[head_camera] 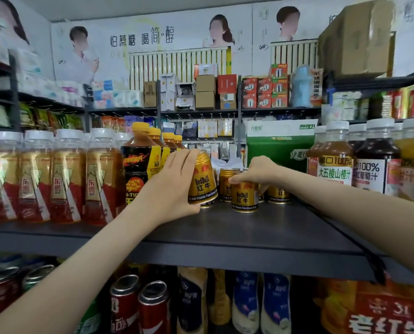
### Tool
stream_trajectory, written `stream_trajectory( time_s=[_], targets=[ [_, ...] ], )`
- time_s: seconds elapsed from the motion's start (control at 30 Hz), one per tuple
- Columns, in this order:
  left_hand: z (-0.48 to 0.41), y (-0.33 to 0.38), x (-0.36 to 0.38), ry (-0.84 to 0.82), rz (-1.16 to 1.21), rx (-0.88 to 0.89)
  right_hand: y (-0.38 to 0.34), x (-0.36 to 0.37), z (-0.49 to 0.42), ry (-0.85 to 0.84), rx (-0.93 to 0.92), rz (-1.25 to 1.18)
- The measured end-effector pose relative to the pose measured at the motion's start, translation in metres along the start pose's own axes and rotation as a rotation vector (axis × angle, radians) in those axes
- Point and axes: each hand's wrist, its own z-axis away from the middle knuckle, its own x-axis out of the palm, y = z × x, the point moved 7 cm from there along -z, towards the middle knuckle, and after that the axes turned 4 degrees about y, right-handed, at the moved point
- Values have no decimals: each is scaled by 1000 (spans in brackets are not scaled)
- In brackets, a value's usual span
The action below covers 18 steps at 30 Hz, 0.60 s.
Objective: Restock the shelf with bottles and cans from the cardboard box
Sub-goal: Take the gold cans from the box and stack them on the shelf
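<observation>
Both hands are up on the dark shelf (249, 227), each on a gold Red Bull can. My left hand (169, 186) grips one gold can (204, 182) from its left side; that can leans to the left with its base at the shelf. My right hand (256, 171) holds the top of a second gold can (245, 197), which stands upright on the shelf. More gold cans (226, 184) stand just behind them. The cardboard box is out of view.
Gold-and-red labelled bottles (64, 179) and a black-labelled yellow-capped bottle (138, 165) fill the shelf's left side. Juice bottles (336, 157) stand at the right, with a green pack (278, 150) behind the cans. Cans and bottles (153, 307) fill the shelf below.
</observation>
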Motion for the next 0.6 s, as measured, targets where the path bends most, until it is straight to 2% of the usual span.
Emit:
stream_trajectory(
  time_s=[0.27,0.37,0.43,0.47,0.53,0.6],
  targets=[
    [-3,-6,3,-18,22,-36,-20,18,-12,41,-39,-6],
    [-2,-6,1,-37,16,-31,-19,25,-22,8,-9,-17],
    [-2,-5,0,-47,22,-25,-20,23,-23,-9,-26,55],
    [-3,-4,0,-53,30,-20,-24,16,-21,34,-60,85],
    [-5,-1,1,-72,46,-8,-36,-3,-8,113,-155,-80],
    [-11,5,2,-82,45,27,-48,-14,15,-4,-249,-380]
  ],
)
